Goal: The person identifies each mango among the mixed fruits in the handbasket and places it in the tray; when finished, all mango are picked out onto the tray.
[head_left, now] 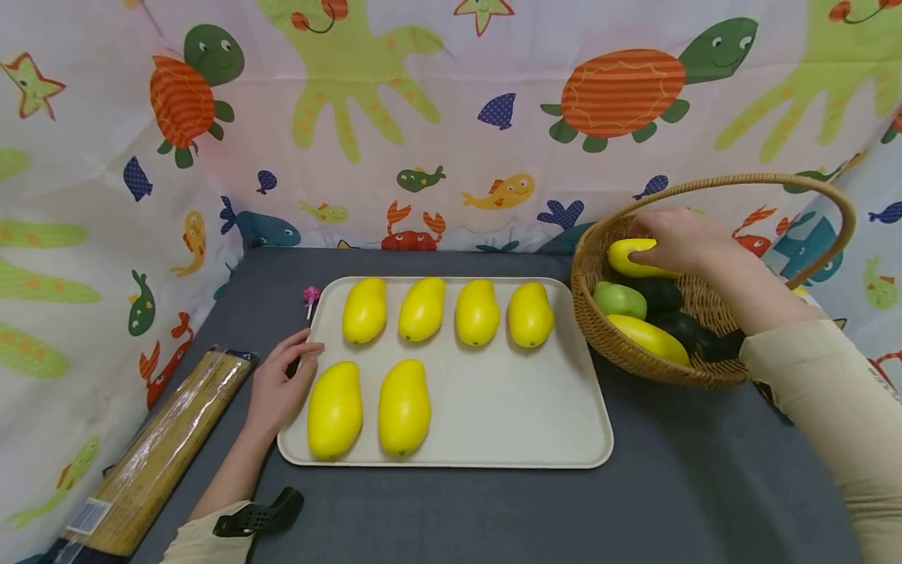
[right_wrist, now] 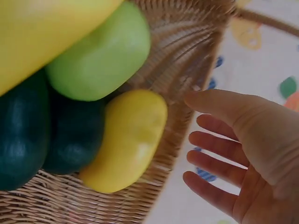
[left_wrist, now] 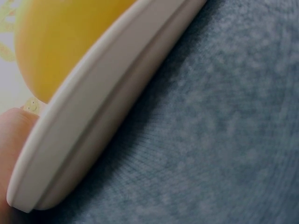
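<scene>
In the head view my left hand [head_left: 282, 384] rests at the left rim of the cream tray [head_left: 521, 407], fingertips touching the edge. Several yellow mangoes [head_left: 404, 407] lie on the tray: a row along the back, two at front left. My right hand [head_left: 680, 239] is inside the wicker basket [head_left: 599, 313], over a yellow mango [head_left: 634, 258]. The right wrist view shows its thumb and fingers spread beside that yellow mango [right_wrist: 133, 140], with a gap between. A green fruit [right_wrist: 103, 56], dark oval fruits [right_wrist: 21, 135] and another yellow one [head_left: 648, 338] share the basket.
A long plastic-wrapped bundle of thin sticks [head_left: 162, 450] lies left of my left arm. Behind the tray's left corner is a small pink lollipop [head_left: 311, 296]. The basket's tall handle [head_left: 747, 180] arches beyond my right wrist. A patterned curtain [head_left: 451, 117] hangs behind the grey table [head_left: 451, 517].
</scene>
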Motion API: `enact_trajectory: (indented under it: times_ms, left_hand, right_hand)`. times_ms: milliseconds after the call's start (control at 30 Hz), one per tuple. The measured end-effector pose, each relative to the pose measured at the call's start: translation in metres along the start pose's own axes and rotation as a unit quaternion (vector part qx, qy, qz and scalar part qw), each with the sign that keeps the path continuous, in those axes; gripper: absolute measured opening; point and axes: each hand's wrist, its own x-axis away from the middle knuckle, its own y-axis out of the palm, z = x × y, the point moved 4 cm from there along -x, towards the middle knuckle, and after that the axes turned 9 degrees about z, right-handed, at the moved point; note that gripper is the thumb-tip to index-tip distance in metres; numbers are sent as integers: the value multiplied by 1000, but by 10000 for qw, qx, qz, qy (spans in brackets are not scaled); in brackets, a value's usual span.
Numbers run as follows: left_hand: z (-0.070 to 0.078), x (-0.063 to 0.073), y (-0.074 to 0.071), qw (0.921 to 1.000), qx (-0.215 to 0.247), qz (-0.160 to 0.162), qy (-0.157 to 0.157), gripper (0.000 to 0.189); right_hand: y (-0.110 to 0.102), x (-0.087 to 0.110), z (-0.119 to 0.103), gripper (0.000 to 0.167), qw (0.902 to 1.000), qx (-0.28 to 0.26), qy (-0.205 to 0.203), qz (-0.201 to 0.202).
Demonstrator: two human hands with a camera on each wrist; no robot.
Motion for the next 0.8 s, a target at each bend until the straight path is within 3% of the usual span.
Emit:
enact_trajectory:
  times_ms: [300, 533, 800]
  left_hand:
    - [0, 0, 0, 10000, 41, 75, 6, 26]
    - [-1, 0, -1, 9999, 40, 123, 35, 25]
    - [1, -1, 0, 9999, -54, 153, -31, 25]
  right_hand:
    - [28, -23, 24, 60, 9991, 20, 217, -350]
    - [40, -22, 29, 65, 9985, -104, 216, -485]
    - [47, -23, 37, 67, 9992, -123, 222, -316]
